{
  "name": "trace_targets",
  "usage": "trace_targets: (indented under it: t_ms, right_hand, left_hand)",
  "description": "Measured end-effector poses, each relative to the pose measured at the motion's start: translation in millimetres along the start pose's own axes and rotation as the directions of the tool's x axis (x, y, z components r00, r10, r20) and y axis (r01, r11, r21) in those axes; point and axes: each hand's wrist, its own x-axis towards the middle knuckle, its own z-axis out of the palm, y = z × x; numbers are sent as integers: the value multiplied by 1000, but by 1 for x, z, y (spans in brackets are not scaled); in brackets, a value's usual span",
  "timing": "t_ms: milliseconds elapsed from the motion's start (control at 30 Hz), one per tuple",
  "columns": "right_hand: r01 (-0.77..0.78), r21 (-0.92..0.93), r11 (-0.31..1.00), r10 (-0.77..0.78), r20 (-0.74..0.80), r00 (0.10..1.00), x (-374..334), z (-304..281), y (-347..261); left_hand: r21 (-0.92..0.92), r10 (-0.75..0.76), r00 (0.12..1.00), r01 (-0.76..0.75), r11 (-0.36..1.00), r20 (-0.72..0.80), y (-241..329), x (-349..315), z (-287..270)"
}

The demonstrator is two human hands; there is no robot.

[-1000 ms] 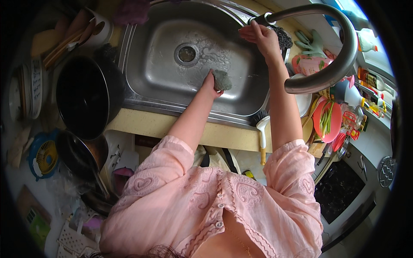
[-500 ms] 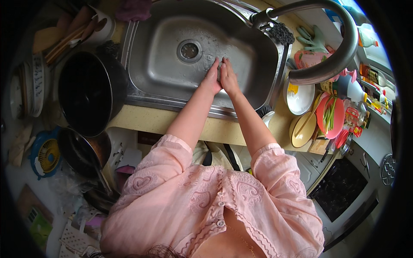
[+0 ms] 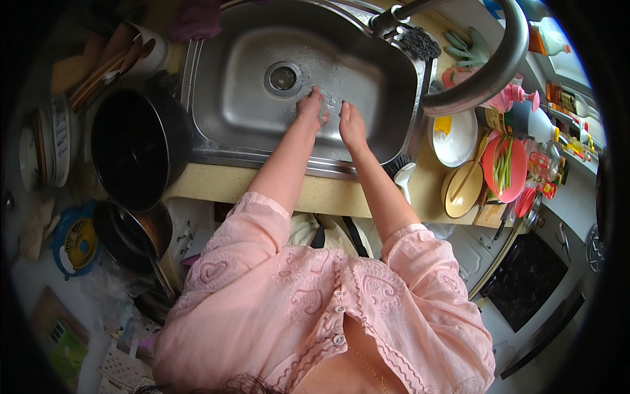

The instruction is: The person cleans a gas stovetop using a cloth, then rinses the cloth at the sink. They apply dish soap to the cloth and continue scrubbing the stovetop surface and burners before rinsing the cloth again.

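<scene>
From my end, through the head view, I have both hands over the stainless-steel, round-cornered sink basin — it lies directly beneath them, its long axis running left to right while the forearms reach across it. The left hand is nearer the round metal drain, which sits ahead of it and to its left; the right hand is farther off. The curved, brushed-metal faucet spout is on the right hand's side, well apart from both.

The left fingers are loosely bent and parted; the right fingers are extended and close together. The hands stand apart from each other, and I see nothing in either — though I cannot see the left palm.

As for writing, the white, flat-sided piece at far left carries dark marks I can't make out. The dark blue bottle with a yellow cap and the small, colourful containers near the window seem labelled, too small for me to read.
</scene>
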Motion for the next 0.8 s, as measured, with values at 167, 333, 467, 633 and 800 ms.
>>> trace_targets:
  t_ms: [167,333,467,633,800]
  right_hand:
    - [-10,106,994,4,52,999,5,14,24]
    - [-92,169,981,75,103,992,-2,17,21]
    - [-106,266,958,93,60,994,-11,18,7]
    - [-128,360,924,83,139,987,-15,20,-1]
    - [-154,301,941,109,160,981,-17,19,2]
  left_hand:
    - [-38,-26,999,24,999,-31,8,-7,2]
    - [-34,-9,1000,10,999,19,8,-2,-3]
    - [-22,-2,1000,2,1000,-5,7,0,-7]
    - [-122,70,996,-62,991,62,-3,17,-11]
    - [35,52,998,-53,998,32,7,8,-16]
